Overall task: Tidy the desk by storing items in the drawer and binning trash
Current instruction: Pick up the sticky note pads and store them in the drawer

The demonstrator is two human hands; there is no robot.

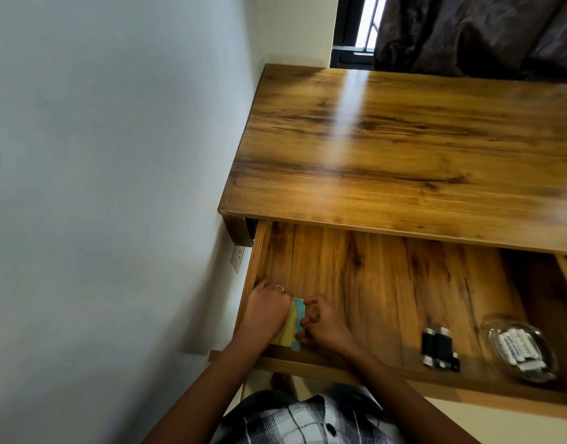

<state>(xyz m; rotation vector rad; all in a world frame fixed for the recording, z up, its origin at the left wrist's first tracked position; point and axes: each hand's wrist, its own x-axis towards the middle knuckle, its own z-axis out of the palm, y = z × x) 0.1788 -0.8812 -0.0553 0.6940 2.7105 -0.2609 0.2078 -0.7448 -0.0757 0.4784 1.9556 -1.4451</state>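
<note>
The wooden drawer (388,283) stands pulled out under the desk top (404,149). In its near left corner lies a small stack of yellow and blue sticky notes (291,328). My left hand (264,312) rests curled on the stack's left side, covering part of it. My right hand (320,325) pinches the stack's right edge with bent fingers. Two black USB sticks (439,349) lie side by side further right in the drawer. A clear plastic dish (521,349) holding several white batteries sits at the drawer's right end.
A white wall runs along the left, with a socket (238,256) just below the desk's corner. Dark curtains (481,33) and a window (356,30) stand behind the desk. The drawer's front rail (308,366) is below my wrists.
</note>
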